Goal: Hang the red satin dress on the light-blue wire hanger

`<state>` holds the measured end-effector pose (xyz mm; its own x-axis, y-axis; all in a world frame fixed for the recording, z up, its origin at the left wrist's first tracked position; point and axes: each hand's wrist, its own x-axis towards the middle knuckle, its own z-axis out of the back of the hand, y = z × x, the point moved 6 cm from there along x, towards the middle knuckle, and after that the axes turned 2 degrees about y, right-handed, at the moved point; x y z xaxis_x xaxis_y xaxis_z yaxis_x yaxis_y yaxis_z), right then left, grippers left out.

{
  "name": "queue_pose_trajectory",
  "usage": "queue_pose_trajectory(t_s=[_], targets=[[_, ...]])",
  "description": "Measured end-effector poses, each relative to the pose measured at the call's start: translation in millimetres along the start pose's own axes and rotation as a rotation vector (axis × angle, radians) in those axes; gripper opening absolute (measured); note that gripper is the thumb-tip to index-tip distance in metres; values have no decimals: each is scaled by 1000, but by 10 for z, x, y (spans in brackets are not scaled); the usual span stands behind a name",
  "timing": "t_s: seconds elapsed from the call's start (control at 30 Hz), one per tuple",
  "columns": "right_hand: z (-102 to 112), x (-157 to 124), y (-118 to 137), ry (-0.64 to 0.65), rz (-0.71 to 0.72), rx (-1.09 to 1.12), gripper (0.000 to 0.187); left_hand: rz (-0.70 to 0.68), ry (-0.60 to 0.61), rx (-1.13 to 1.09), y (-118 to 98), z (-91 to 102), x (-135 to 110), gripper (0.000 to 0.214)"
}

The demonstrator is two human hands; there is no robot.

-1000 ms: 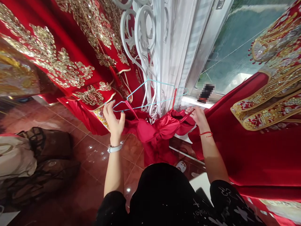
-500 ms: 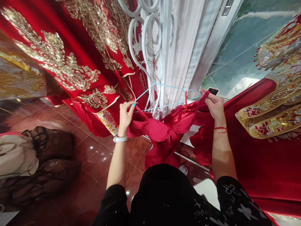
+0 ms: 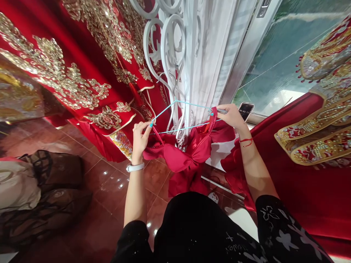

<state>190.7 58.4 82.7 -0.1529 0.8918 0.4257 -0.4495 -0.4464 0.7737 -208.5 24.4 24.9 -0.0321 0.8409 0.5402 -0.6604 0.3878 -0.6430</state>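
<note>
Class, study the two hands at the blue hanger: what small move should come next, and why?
Probably the right hand should settle the red strap on the blue hanger arm, since it pinches the strap right at that end while the left hand holds the other end.

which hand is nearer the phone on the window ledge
Right. The right hand grips the hanger end just beside the phone; the left hand is at the hanger's far end.
</note>
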Motion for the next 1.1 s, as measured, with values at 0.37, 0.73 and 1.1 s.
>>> queue_pose_trajectory(t_s=[0.37,0.73,1.1], targets=[[-870,-427,849,-56,278,-125,30,68,-179,-308,366,374,-400,70],[-2551,-28,747,312,-23,66,19,223,6,-380,421,93,-825,74],[-2409,-178,698,207,-47,55,12,292,-121,-276,480,489,-748,49]])
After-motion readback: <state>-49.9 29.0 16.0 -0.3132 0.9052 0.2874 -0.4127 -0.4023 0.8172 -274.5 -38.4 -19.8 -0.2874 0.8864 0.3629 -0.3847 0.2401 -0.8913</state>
